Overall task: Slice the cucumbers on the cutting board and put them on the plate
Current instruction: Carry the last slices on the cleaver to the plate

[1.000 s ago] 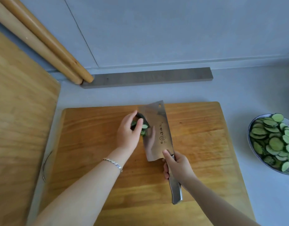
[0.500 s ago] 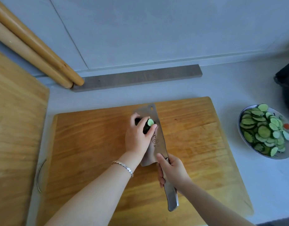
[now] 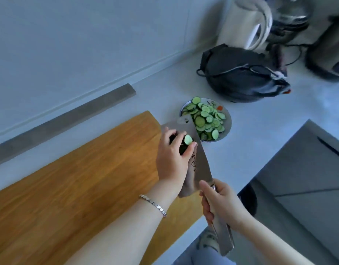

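Wooden cutting board (image 3: 78, 178) lies on the pale desk (image 3: 241, 159), running from seven toward one o'clock. We note the left hand (image 3: 172, 159), its grip curled around a small stack of cucumber slices (image 3: 188, 139) and pressing them against the flat of the cleaver (image 3: 200, 165) at the board's right edge. The right hand (image 3: 220, 203) keeps its grip clamped on the cleaver's steel handle. Dark characters and a round mark are stamped on the blade; we cannot read them. At one o'clock of the slices, just beside the blade tip, sits the plate (image 3: 229, 123), heaped with cut cucumber (image 3: 205, 119).
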### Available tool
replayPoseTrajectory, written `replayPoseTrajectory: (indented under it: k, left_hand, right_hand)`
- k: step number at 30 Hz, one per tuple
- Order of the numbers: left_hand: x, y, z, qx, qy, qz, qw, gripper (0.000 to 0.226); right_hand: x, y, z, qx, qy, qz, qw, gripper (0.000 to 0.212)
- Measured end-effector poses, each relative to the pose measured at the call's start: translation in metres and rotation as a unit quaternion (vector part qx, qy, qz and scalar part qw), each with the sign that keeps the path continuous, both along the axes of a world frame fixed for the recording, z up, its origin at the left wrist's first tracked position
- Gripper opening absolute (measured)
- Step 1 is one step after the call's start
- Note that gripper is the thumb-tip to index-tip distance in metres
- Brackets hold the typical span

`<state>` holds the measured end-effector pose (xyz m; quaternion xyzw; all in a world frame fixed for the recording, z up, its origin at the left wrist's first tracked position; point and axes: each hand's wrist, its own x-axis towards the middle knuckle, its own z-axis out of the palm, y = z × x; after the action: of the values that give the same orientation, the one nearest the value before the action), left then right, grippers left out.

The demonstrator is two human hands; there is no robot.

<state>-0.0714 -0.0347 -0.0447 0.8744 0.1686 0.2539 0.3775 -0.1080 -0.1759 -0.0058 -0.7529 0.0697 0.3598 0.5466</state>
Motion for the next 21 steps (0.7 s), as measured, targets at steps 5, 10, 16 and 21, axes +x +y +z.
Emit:
replayPoseTrajectory:
  k: [5, 10, 16, 21]
  left_hand:
    - [0.033, -0.125, 0.004, -0.009, -0.008, -0.104, 0.994, 0.028]
    - [0.052, -0.248, -0.017, -0.039, 0.01, -0.18, 0.983, 0.042]
    - [0.072, -0.336, -0.086, -0.111, 0.086, -0.293, 0.946, 0.032]
    - [0.091, -0.361, -0.144, -0.062, 0.242, -0.324, 0.912, 0.047]
  right_hand:
    - [0.007, -0.114, 0.009, -0.03, -0.032, -0.076, 0.996, 0.026]
    - [0.007, -0.226, -0.009, -0.064, -0.031, -0.146, 0.987, 0.025]
    - [0.014, -0.308, -0.062, -0.112, -0.008, -0.209, 0.972, 0.031]
    - [0.028, -0.345, -0.103, -0.141, 0.021, -0.246, 0.959, 0.034]
